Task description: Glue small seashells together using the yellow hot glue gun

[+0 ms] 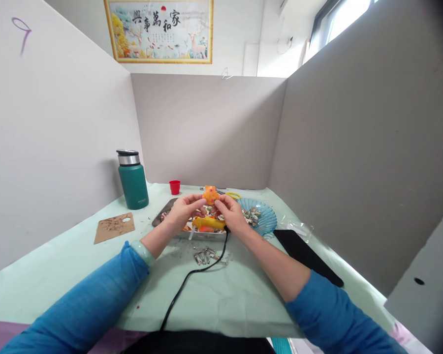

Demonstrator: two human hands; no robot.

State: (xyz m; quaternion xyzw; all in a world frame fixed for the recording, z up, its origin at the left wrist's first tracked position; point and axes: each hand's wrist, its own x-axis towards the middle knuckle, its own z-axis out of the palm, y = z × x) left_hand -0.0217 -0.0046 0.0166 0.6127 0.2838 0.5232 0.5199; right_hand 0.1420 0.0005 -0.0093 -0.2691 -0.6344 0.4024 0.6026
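Both hands pinch a small orange piece above a crowded tray

The orange piece is held up between the two hands, above the tray at the middle of the counter. The left hand grips its left edge between thumb and fingers; the right hand pinches the right edge the same way, so both are closed narrowly on the one piece.

Just below the hands, a yellow glue gun lies over the tray, a whitish stick poking out at its left end. Its black cord loops down across the counter to the near edge. Colourful bits lie in the tray beneath, too small and covered to tell apart.

In front of the tray sits a loose pile of metal clips, partly crossed by the cord. More small metallic pieces rest in a blue plate beside the tray on the right. Behind the hands show yellow scissor handles.

To the right lie a black flat panel and clear plastic wrapping. On the left stand a green bottle and, farther back, a red cup; a speckled brown card lies flat near the bottle.
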